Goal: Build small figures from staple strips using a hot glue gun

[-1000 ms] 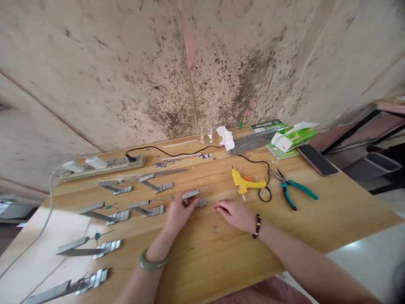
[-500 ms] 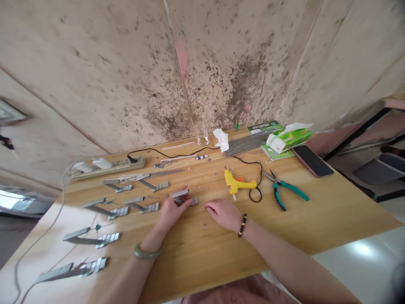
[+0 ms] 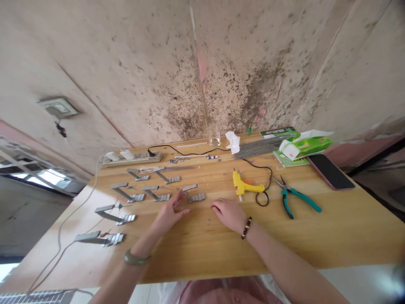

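A grey folded strip piece (image 3: pixel 198 197) with a ridged foot stands on the wooden table. Beside its left end is my left hand (image 3: pixel 169 214), fingers and thumb spread, nothing held; the fingertips are close to the piece, and I cannot tell if they touch it. My right hand (image 3: pixel 228 213) lies on the table to the right of the piece, its fingers curled in, with no object showing in them. Several similar grey folded pieces (image 3: pixel 126 193) stand in rows on the left, some with thin wires or small teal bits near them.
A yellow glue gun (image 3: pixel 248 187) and teal-handled pliers (image 3: pixel 299 198) lie to the right. Behind them are thin grey wires (image 3: pixel 261 147), a tissue pack (image 3: pixel 305 147), a phone (image 3: pixel 330 171) and a glass (image 3: pixel 214 139). A power strip (image 3: pixel 142 158) runs along the wall.
My left hand has let go of the grey folded piece, which now stands on the table, and its fingers have opened. My right hand stays curled. The view has shifted left.
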`<state>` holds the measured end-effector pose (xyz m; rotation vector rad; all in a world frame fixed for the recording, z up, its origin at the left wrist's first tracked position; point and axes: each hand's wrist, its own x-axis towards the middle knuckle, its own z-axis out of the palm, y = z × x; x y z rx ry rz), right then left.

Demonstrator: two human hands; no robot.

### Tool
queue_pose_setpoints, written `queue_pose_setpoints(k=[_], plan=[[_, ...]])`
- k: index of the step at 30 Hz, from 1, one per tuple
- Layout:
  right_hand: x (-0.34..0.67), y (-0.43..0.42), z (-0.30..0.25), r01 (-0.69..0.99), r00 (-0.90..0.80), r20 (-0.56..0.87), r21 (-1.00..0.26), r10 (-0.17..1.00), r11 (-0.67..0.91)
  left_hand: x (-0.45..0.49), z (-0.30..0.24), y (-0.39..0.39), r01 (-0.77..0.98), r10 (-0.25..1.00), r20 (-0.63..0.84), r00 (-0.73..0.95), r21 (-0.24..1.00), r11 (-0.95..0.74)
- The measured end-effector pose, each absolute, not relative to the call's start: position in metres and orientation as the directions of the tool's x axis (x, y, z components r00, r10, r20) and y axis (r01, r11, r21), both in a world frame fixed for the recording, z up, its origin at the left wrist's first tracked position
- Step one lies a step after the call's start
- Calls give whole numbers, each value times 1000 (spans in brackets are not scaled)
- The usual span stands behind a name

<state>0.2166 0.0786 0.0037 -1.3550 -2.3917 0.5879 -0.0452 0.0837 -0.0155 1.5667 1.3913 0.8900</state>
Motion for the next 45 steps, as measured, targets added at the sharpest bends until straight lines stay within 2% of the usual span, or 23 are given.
queue_pose_setpoints(k=[4, 6, 8, 10, 15, 17, 26, 34, 37, 41, 45], plan=[[217, 76, 4, 732, -499, 85, -492, 862, 472, -69, -16, 72, 435, 986, 112, 121, 887, -154], [217, 75, 4, 735, -503, 89, -479, 860, 480, -72, -15, 71, 563, 982, 156, 104, 805, -187], [217, 75, 4, 736, -504, 92, -473, 859, 483, -70, -14, 74, 717, 975, 187, 117, 664, -213], [217, 75, 4, 733, -505, 93, -478, 858, 483, -63, -16, 80, 774, 966, 213, 145, 584, -245], [217, 76, 3, 729, -502, 87, -493, 861, 475, -49, -27, 96, 934, 918, 266, 294, 123, -335], [217, 76, 3, 729, -501, 77, -499, 862, 469, -47, -30, 100, 942, 917, 255, 306, 59, -331], [218, 75, 5, 718, -515, 72, -507, 854, 476, -31, -17, 86, 953, 931, 206, 302, -37, -301], [220, 74, 4, 712, -527, 80, -502, 846, 491, -28, -2, 45, 950, 944, 110, 311, -60, -306], [220, 73, 3, 710, -529, 85, -499, 844, 496, -40, 3, 37, 933, 929, 88, 360, -13, -360], [220, 72, 3, 713, -530, 83, -496, 844, 496, -58, 10, 39, 914, 920, 132, 370, 126, -385], [220, 73, 4, 716, -528, 67, -500, 846, 487, -63, 10, 46, 913, 918, 137, 373, 121, -389]])
